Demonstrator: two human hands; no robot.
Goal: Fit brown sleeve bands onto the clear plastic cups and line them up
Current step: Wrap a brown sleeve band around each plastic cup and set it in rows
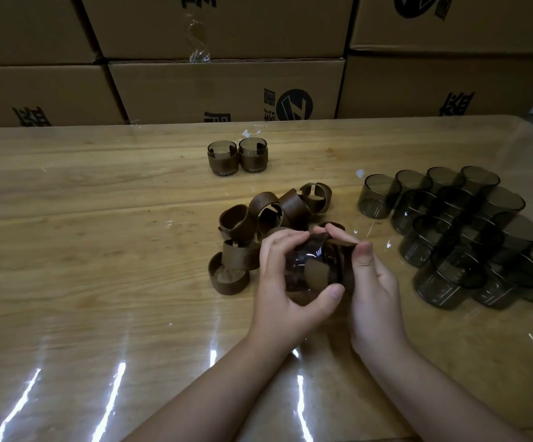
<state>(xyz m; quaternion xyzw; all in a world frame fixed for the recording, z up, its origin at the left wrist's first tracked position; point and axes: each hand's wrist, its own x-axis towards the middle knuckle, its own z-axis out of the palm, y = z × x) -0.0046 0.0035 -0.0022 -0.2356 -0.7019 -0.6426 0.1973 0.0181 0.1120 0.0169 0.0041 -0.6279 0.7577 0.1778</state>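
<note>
My left hand (285, 282) grips a clear smoky plastic cup (303, 260) lying on its side above the table. A brown sleeve band (338, 250) sits around the cup, and my right hand (370, 282) pinches that band at its top edge. A pile of loose brown bands (258, 224) lies just behind and left of my hands. Two cups with bands on them (236, 156) stand side by side farther back. Several bare cups (456, 234) are grouped at the right.
The wooden table (83, 250) has a glossy transparent cover with light glare near the front. Stacked cardboard boxes (226, 87) form a wall along the table's far edge.
</note>
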